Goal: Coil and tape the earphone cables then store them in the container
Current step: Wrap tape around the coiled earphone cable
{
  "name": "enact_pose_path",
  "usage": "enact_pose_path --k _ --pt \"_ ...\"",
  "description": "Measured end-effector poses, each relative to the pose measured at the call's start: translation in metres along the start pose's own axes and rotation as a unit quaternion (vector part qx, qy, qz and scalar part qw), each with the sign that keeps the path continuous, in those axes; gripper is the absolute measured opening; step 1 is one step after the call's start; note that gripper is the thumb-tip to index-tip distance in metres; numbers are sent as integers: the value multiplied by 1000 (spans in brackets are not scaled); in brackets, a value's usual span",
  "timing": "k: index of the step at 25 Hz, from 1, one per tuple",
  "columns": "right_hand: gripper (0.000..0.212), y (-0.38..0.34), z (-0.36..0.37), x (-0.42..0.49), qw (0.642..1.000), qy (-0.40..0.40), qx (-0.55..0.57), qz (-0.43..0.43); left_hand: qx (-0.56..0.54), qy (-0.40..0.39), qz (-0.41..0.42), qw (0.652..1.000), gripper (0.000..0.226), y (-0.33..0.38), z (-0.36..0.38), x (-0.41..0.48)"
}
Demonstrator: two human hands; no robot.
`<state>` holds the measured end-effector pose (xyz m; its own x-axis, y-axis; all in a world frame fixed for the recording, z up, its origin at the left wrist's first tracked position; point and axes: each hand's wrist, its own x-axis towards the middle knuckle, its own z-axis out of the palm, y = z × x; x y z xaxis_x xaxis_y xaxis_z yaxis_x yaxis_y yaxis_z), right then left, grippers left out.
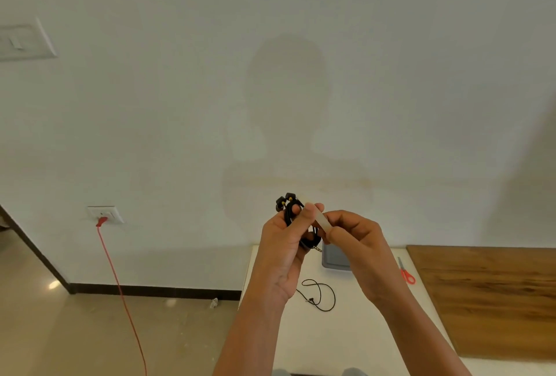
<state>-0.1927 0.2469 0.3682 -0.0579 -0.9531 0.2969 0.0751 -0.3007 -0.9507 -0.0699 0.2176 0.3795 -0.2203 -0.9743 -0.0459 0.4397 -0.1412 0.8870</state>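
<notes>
Earphone coil is held up above the bench, with the left hand grip pinching the loops; buds poke out on top, jack hangs below. Right hand grip pinches a pale tape strip against the bundle. Risks: loops spring apart if the left pinch slackens mid-wrap, or the tape sticks to a fingertip instead of the cable. Second cable lies loose on the bench, grey container behind it, red scissors to the right
</notes>
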Motion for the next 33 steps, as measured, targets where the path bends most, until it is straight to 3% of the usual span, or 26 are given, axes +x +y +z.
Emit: enact_pose_path --k 4,8,13,17,22,25,28,33 --pt "17 -14 -1 -7 1000 -16 -19 -6 -10 -6 7 1000 23 9 3 -11" --pt "26 -24 -1 -6 978 77 -167 -96 5 -12 32 999 25 11 5 -14" --pt "22 -37 -9 10 925 1 -302 -231 5 -35 34 999 22 11 2 -14" --pt "18 -25 -15 14 907 -1 -320 -275 4 -35 27 999 38 5 -1 -7" --pt "16 -14 -22 18 899 -12 -319 -298 3 -39 3 999 29 -2 -6 1" --pt "19 -9 -18 19 923 -14 -293 -250 0 -36 4 999 31 -6 -12 8" --pt "11 -3 -8 20 985 28 -153 -70 0 -27 29 999 22 -12 -16 17" --pt "4 6 3 24 993 57 -10 105 74 -14 76 994 15 -23 -25 25"
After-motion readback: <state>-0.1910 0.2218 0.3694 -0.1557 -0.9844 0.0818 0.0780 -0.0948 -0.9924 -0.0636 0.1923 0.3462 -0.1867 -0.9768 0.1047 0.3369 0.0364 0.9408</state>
